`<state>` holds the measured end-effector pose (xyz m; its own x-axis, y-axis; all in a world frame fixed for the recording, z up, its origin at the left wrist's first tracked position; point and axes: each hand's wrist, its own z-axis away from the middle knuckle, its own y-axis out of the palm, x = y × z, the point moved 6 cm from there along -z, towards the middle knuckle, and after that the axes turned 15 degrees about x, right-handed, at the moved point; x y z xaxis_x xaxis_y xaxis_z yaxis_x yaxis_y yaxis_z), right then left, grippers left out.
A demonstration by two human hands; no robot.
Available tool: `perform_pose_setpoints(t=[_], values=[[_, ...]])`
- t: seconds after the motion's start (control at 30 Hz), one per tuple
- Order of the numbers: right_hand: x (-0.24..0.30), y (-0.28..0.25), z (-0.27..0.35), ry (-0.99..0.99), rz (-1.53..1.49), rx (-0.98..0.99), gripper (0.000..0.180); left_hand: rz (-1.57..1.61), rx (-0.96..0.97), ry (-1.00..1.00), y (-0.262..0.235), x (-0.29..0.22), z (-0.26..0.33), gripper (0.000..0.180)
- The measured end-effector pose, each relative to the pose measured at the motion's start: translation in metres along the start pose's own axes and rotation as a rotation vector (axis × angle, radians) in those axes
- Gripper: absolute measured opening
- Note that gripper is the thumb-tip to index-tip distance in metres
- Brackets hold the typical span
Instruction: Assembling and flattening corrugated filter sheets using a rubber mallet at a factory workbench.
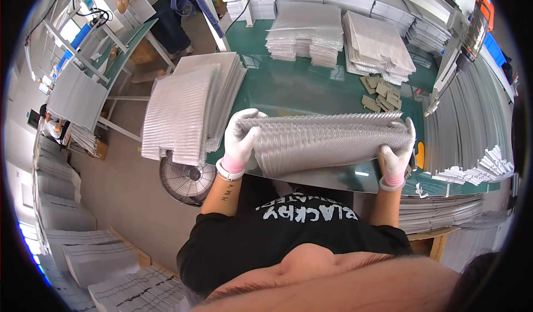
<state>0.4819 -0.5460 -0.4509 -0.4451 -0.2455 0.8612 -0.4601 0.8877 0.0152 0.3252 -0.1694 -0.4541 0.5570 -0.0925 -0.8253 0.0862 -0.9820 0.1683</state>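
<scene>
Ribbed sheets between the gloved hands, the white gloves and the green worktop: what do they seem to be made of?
Ribbed sheets: probably thin plastic, glossy and translucent, judging by the glints along their ridges.
White gloves: likely fabric, possibly coated; matte, showing no sharp highlights.
Green worktop: perhaps a vinyl mat or laminate, smooth, with shiny reflections.
</scene>
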Motion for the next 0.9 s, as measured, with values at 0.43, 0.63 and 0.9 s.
perform_pose_setpoints(t=[0.43, 0.63, 0.9], values=[[0.007, 0.007, 0.005, -0.036, -0.036, 0.038, 0.115, -0.090, 0.153, 0.062, 0.016, -0.011, -0.006, 0.090], [0.007, 0.004, 0.010, -0.052, 0.022, 0.042, 0.122, -0.221, -0.101, 0.091, 0.005, -0.001, -0.004, 0.087], [0.014, 0.013, 0.009, -0.076, -0.008, 0.058, 0.127, -0.414, 0.147, 0.204, 0.007, -0.004, -0.009, 0.144]])
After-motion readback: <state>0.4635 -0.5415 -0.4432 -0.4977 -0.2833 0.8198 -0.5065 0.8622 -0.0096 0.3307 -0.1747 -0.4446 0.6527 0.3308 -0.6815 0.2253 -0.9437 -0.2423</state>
